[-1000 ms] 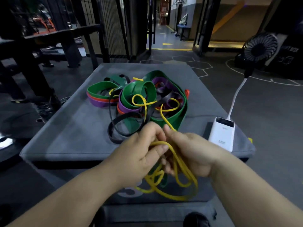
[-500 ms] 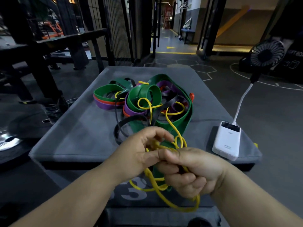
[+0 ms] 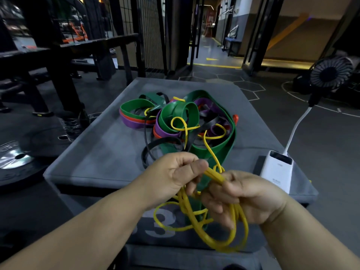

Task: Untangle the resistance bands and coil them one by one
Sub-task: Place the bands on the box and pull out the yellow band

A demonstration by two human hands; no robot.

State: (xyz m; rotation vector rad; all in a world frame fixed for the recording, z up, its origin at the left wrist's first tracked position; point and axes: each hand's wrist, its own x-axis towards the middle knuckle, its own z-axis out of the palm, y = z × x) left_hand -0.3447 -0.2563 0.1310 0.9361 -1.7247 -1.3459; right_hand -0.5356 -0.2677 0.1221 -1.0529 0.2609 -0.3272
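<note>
Dim gym floor (image 3: 272, 117) with hexagon markings, black rack frames (image 3: 58, 80) behind. Far left on that floor, one weight plate (image 3: 13, 158). Centre, one grey padded box (image 3: 93, 152) with a large pale numeral (image 3: 161, 223) on its front face, carrying one tangled pile of bands (image 3: 169, 133): wide green, purple, orange, black and thin yellow. Count per colour not readable in the knot, though at least two green loops (image 3: 187, 112) standing on edge.

In front of the pile, at the box's near edge, two hands. First the left hand (image 3: 175, 176), fingers curled and thumb pressed down, pinching a bunch of yellow strands. Next the yellow band (image 3: 214, 174), long axis running from the pile toward the viewer: one strand climbing from the hands up and away into the knot, several strands bunched between the hands on a slight downward slant to the right, the rest hanging in loose loops over the box's front face. Just beside, the right hand (image 3: 247, 197), fingers curled round the same bunch, gripping it.

Further right, on the box's near right corner, one white power bank (image 3: 276, 172) lying flat. One white cable (image 3: 296, 125) rising from it to one small black fan (image 3: 329, 75) at the far right.
</note>
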